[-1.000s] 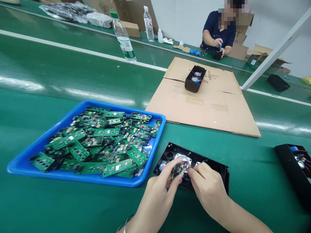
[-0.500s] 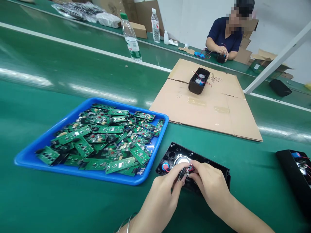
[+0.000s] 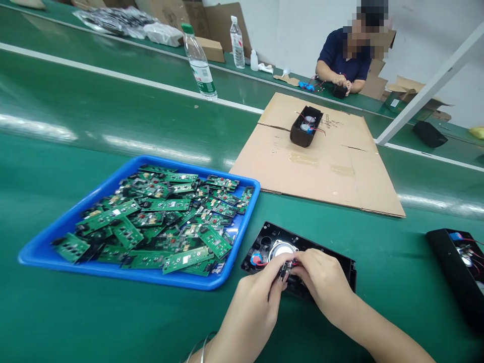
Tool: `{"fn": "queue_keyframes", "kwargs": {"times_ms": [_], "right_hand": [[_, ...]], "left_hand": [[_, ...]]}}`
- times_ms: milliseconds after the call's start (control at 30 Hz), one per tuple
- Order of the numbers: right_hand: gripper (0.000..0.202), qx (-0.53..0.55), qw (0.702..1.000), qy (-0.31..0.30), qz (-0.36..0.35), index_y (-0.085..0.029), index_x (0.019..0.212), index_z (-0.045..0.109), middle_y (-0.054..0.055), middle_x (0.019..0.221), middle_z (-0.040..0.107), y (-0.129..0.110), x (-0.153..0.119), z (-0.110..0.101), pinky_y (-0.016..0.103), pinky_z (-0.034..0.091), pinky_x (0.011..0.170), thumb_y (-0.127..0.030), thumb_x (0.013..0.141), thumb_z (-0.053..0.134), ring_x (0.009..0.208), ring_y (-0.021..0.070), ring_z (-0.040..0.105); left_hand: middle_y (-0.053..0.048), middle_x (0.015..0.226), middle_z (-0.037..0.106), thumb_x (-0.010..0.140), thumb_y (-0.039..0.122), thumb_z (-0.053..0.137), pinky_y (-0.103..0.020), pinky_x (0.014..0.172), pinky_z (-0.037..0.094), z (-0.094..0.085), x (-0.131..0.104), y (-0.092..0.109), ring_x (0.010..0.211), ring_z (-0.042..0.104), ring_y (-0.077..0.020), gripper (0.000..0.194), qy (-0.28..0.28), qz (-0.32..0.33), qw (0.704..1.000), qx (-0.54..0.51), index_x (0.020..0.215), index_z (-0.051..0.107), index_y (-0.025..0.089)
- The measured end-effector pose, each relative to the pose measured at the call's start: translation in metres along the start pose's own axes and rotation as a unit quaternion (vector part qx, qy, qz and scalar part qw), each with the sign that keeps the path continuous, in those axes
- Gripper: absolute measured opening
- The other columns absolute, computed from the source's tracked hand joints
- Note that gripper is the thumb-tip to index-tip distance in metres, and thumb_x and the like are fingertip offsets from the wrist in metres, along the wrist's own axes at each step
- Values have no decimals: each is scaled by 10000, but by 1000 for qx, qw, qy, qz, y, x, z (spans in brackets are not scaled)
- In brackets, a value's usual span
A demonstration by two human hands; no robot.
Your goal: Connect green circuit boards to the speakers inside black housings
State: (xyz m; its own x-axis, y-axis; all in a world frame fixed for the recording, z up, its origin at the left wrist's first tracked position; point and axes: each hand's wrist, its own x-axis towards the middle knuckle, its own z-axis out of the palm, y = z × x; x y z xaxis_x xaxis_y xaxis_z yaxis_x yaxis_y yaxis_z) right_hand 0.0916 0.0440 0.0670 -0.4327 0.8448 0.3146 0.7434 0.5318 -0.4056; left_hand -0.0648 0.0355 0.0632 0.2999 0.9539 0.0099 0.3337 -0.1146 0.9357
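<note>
Head | left fingers [image 3: 277,264] pinch circuit board [image 3: 284,270] | right fingers [image 3: 304,258] meet it, grip hidden | black housing [image 3: 278,236] below

Bore on the green worktop [image 3: 389,267] a blue tray [image 3: 189,282]; had a black speaker panel [image 3: 278,234] just right of the tray, a flat cardboard sheet [image 3: 323,186] beyond it, a black casing [image 3: 449,277] well off to its right.

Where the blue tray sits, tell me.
In the head view, the blue tray lies on the green table, just left of the black casing.
</note>
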Motion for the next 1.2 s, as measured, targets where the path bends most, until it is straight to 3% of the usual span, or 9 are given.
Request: {"fn": "queue_keyframes", "kwargs": {"times_ms": [300,433,533,633,700,933,1033,1100,1200], "right_hand": [[100,-5,1000,10,20,-139,861,570,38,721,642,3,-2,9,248,497,542,-150,894,477,626,148,608],[58,-6,999,-21,43,-148,891,577,33,748,648,4,-2,4,260,519,575,-123,843,555,664,157,626],[426,-23,994,-75,70,-160,1114,525,85,984,639,8,-11,-19,335,540,737,-224,735,707,892,213,619],[1140,-78,986,-109,100,-145,1395,201,222,1363,367,12,-29,-35,576,396,940,-487,500,819,1248,388,353],[1326,-104,978,-140,114,-145,1429,10,261,1418,246,12,-40,-32,688,272,957,-528,450,818,1293,446,230],[978,-86,969,-93,213,-183,1386,111,167,1343,400,4,-60,-11,574,298,978,-191,567,644,1226,359,367],[952,-107,960,-33,256,-188,1358,131,161,1318,427,19,-87,-23,536,339,933,-181,527,595,1187,364,408],[948,-158,937,23,310,-195,1350,141,160,1285,458,37,-116,-33,525,350,907,-186,511,583,1156,372,439],[893,-242,868,85,425,-209,1328,202,150,1177,534,70,-167,-45,493,403,823,-254,531,602,1069,376,508]], "left_hand": [[3,855,728,825,212,453,-248,700,594,1,2,-5,730,702,-161,238,-10,-63,990,-123,1019,591,227],[-2,843,729,826,223,447,-256,673,589,1,3,-4,736,702,-172,242,-6,-59,995,-76,1024,587,231],[2,766,725,832,245,441,-248,585,566,-2,3,0,641,695,-173,246,5,-63,998,-21,1041,570,236],[5,709,716,840,274,439,-237,526,530,-6,4,3,582,684,-174,246,15,-60,998,16,1048,565,235],[8,659,701,851,295,435,-240,517,519,-7,5,5,551,675,-177,254,18,-59,997,44,1062,561,232],[-14,744,731,757,343,544,-269,594,567,-14,4,2,716,711,-218,464,-15,-75,997,-3,1206,485,245],[-26,777,743,623,369,701,-283,649,577,-34,34,15,769,707,-227,648,-103,-113,984,-93,1215,474,232],[-49,793,734,685,387,680,-286,638,572,-43,77,27,768,698,-221,500,-109,-141,979,-101,1126,533,204],[-78,821,690,732,262,681,-235,578,546,-39,163,39,765,675,-202,302,26,-204,968,-141,985,583,129]]}}
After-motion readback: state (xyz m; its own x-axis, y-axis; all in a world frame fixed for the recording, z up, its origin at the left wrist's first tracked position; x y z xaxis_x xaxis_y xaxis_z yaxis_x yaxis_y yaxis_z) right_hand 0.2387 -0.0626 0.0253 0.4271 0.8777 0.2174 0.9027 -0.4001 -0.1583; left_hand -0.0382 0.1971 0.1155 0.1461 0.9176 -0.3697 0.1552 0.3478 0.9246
